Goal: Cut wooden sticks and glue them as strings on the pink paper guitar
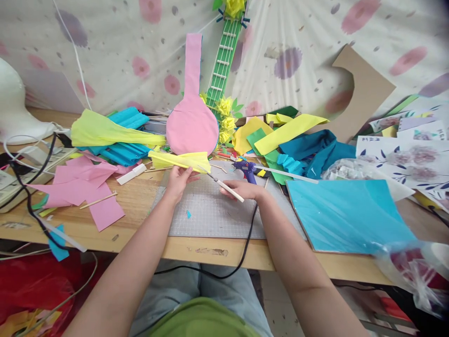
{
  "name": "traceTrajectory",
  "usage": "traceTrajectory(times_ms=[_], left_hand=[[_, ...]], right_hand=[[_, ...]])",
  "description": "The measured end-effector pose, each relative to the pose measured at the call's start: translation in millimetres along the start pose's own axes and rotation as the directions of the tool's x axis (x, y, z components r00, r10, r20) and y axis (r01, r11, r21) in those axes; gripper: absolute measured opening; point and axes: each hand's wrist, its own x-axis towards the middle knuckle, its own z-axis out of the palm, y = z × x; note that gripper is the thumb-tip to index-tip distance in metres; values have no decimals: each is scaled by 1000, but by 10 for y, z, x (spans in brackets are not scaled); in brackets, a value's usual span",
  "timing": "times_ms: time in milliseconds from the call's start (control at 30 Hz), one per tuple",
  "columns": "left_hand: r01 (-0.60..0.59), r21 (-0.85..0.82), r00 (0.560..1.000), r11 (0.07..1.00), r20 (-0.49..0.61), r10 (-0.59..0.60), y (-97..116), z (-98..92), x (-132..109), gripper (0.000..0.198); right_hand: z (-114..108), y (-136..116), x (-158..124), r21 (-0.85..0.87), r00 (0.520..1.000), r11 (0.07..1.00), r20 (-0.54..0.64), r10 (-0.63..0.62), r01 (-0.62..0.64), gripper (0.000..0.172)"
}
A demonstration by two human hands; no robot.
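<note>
My left hand (pixel 178 182) is closed on the lower edge of a folded strip of yellow crepe paper (pixel 178 160). From the right, my right hand (pixel 240 189) grips scissors (pixel 229 189) with white handles. Their blades meet the right end of the yellow paper; how far apart they are is hard to make out. Both hands are above a grey cutting mat (pixel 210 220). Just behind my right hand lies a purple glue gun (pixel 247 171) with a long white glue stick in it. Behind the yellow paper stands a pink banjo-shaped piece (pixel 192 124).
A green paper guitar neck (pixel 224 65) with yellow flowers leans at the back. Pink paper scraps (pixel 84 180) lie left, near a power strip (pixel 38 164) and cables. On the right are a blue sheet (pixel 347 215), teal crepe paper (pixel 319 150) and a cut cardboard piece (pixel 365 89).
</note>
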Motion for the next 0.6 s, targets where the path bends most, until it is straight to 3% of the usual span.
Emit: traceTrajectory(times_ms=[300, 600], left_hand=[[63, 21, 994, 998, 94, -65, 27, 29, -42, 36], [123, 45, 983, 991, 133, -128, 35, 17, -44, 34]], right_hand=[[-27, 72, -88, 157, 988, 987, 150, -49, 25, 45], [-56, 85, -112, 222, 982, 975, 180, -49, 8, 46]])
